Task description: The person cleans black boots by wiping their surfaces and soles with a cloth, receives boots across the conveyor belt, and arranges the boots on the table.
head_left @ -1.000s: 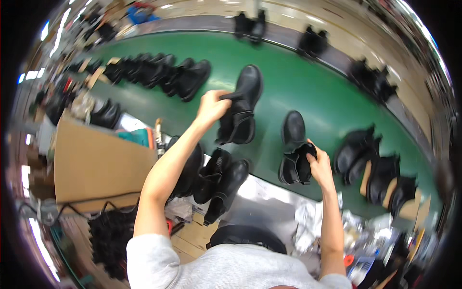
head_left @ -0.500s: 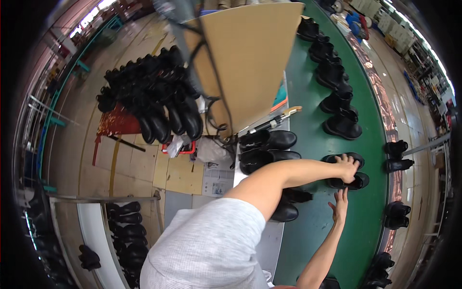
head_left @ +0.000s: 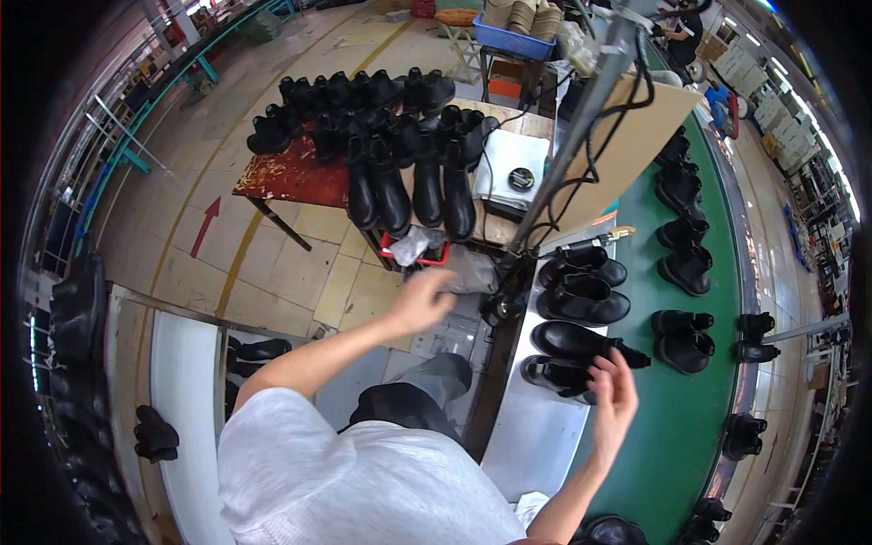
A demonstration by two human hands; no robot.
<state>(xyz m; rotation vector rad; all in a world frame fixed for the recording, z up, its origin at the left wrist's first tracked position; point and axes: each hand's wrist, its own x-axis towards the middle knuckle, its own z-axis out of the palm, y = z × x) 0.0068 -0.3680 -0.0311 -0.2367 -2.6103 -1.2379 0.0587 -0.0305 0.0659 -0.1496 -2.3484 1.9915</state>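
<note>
My left hand (head_left: pixel 425 304) hangs in the air left of the work ledge, slightly blurred, fingers loosely bent and nothing visible in them. To the right, my right hand (head_left: pixel 616 400) has its fingers apart beside a low black shoe (head_left: pixel 556 374) on the metal ledge (head_left: pixel 527 431); whether the fingertips touch it I cannot tell. Just beyond lies another black shoe (head_left: pixel 568 340), its toe pointing left. Farther along the ledge stand black ankle boots (head_left: pixel 586 302). A pair of black shoes (head_left: pixel 683 343) sits on the green conveyor belt (head_left: pixel 663 427).
Several black boots (head_left: pixel 386 195) crowd a worn red table (head_left: pixel 282 186) at the far left. A metal post with cables (head_left: pixel 581 127) and a tan board (head_left: pixel 636 150) rise beyond the ledge. More black boots (head_left: pixel 683 268) line the belt. A white shelf (head_left: pixel 186 391) stands at the near left.
My left hand has left the shoes on the belt and swung back to the left. My right hand has moved from the belt to the ledge shoes. The view has turned left.
</note>
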